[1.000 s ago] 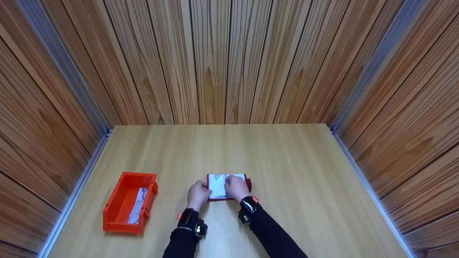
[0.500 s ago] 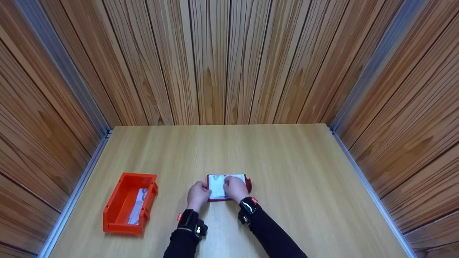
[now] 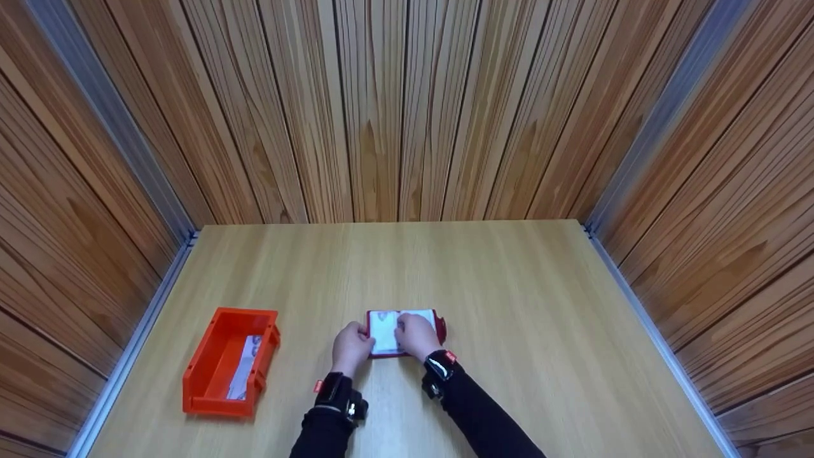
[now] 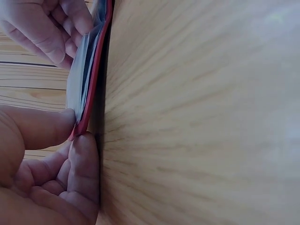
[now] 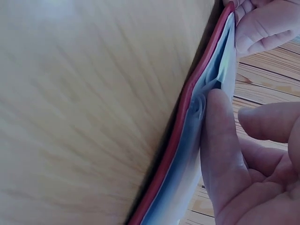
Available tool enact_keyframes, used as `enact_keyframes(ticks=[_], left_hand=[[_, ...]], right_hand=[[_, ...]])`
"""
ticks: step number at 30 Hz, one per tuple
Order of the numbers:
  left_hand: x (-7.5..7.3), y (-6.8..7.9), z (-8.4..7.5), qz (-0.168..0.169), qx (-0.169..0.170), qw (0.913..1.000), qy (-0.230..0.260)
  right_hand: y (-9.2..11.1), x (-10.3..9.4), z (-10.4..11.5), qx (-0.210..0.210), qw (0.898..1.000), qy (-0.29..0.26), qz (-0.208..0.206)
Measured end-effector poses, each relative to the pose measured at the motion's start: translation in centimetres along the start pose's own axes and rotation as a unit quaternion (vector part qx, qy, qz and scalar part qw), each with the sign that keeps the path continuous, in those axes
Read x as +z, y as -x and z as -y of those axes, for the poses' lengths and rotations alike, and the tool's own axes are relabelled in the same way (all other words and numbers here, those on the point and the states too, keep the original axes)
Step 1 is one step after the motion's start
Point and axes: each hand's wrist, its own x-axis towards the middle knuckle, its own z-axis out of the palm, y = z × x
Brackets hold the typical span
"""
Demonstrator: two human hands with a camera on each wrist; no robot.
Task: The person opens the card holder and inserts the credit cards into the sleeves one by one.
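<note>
A red-covered card holder point(image 3: 383, 332) with clear sleeves lies spread on the table, with a whitish sheet or card showing on its left side. My left hand point(image 3: 351, 348) pinches its left edge, thumb on the sleeves and fingers under the red cover point(image 4: 95, 77). At the middle fold is my right hand point(image 3: 418, 334). In the right wrist view its index finger point(image 5: 221, 140) presses on the bunched sleeves point(image 5: 199, 105), while the thumb stands apart with nothing visible between them. The right hand covers part of the right side.
An orange bin point(image 3: 206, 362) stands at the left of the wooden table point(image 3: 509, 305), with a pale printed paper point(image 3: 243, 369) inside. A red flap point(image 3: 441, 327) sticks out at the holder's right end. Wood-panelled walls point(image 3: 407, 127) enclose the back and sides.
The right hand has slid slightly to the left across the card holder's fold. My left hand keeps its pinch on the left edge, and the holder stays in place.
</note>
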Motion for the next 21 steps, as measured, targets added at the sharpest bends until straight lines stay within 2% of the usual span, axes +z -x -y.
enact_keyframes(ticks=[10, 17, 21], left_hand=[[0.0, -0.1, -0.1, 0.007, -0.017, 0.9997, 0.014], [0.0, 0.1, 0.0, -0.003, 0.006, 0.9999, 0.008], [-0.1, 0.3, 0.0, -0.009, 0.012, 0.9999, 0.008]], right_hand=[[-0.1, -0.3, -0.1, 0.041, 0.997, -0.050, 0.037], [0.0, -0.7, -0.3, 0.010, 1.000, -0.007, -0.016], [-0.1, -1.1, -0.6, 0.008, 0.999, 0.010, -0.048]])
